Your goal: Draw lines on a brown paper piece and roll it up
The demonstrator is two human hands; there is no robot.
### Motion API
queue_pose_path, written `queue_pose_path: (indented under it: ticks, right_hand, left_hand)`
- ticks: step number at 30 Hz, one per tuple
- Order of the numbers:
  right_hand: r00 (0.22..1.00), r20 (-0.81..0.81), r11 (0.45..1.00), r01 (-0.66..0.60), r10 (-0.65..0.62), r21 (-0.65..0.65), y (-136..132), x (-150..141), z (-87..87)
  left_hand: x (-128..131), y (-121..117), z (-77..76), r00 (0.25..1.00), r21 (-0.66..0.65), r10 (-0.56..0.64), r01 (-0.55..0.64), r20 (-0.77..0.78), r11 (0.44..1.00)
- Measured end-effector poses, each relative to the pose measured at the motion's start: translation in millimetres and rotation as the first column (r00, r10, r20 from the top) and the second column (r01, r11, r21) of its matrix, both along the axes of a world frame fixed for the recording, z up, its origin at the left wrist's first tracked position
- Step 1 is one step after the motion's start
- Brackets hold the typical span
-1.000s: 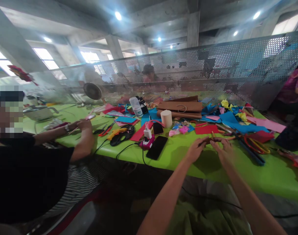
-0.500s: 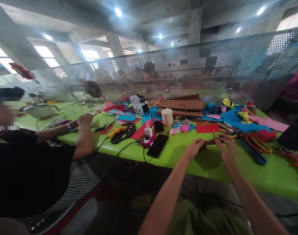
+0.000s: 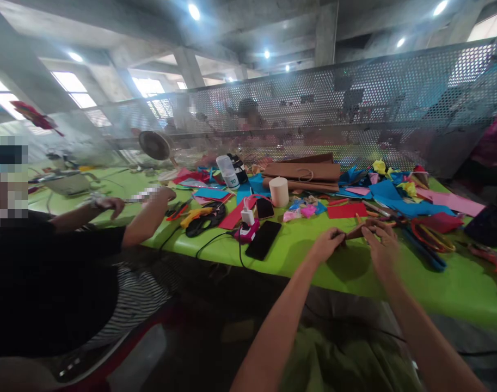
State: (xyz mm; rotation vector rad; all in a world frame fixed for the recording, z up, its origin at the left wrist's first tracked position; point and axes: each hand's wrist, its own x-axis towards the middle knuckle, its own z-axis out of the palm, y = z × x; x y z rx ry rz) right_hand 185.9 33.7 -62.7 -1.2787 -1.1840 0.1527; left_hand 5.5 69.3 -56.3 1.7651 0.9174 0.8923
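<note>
Between my two hands stretches a small brown strip [image 3: 355, 232], paper or felt by its look, just above the green table [image 3: 301, 261]. My left hand [image 3: 329, 243] pinches its left end between thumb and fingers. At the other end, my right hand [image 3: 379, 239] has its thumb and fingertips closed on the strip. A red sheet [image 3: 347, 210] lies just beyond my hands. Right of my right hand are a blue rolled piece [image 3: 425, 251] and orange-handled scissors [image 3: 440, 244], partly under red material.
A black phone [image 3: 263, 240] lies beside a pink power adapter [image 3: 248, 231] with cables. Farther back stand a cream cylinder [image 3: 278, 191] and a white bottle [image 3: 227, 172] near brown sheets [image 3: 297, 174]. A co-worker [image 3: 60, 272] sits at the left. A perforated metal screen [image 3: 313, 109] borders the table.
The brown strip now shows flatter and wider between my hands, which have shifted only slightly. At the left, the co-worker's hands have moved apart, with something pale between them.
</note>
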Motion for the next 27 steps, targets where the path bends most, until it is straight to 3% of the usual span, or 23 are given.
queue_pose_path:
  ticks: [7, 13, 22, 27]
  right_hand:
    - [0.999, 0.032, 0.999, -0.035, 0.034, 0.031, 1.7, -4.8, 1.4]
    - [0.996, -0.022, 0.996, -0.086, 0.086, 0.012, 3.8, -2.3, -4.6]
    - [0.986, -0.039, 0.985, -0.166, 0.165, -0.047, -3.2, -5.1, 4.7]
    - [0.973, -0.17, 0.987, -0.163, 0.158, -0.012, -2.6, -3.6, 3.6]
  left_hand:
    - [5.4, -7.3, 1.6, 0.992, 0.17, -0.021, 0.042, -0.122, 0.985]
    - [7.3, -2.8, -4.7, 0.986, 0.23, 0.025, 0.014, -0.165, 0.973]
    - [5.0, -7.9, -0.3, 0.98, 0.26, 0.08, -0.03, -0.183, 0.965]
    - [4.2, -7.6, 0.7, 0.99, 0.209, 0.053, -0.025, -0.129, 0.978]
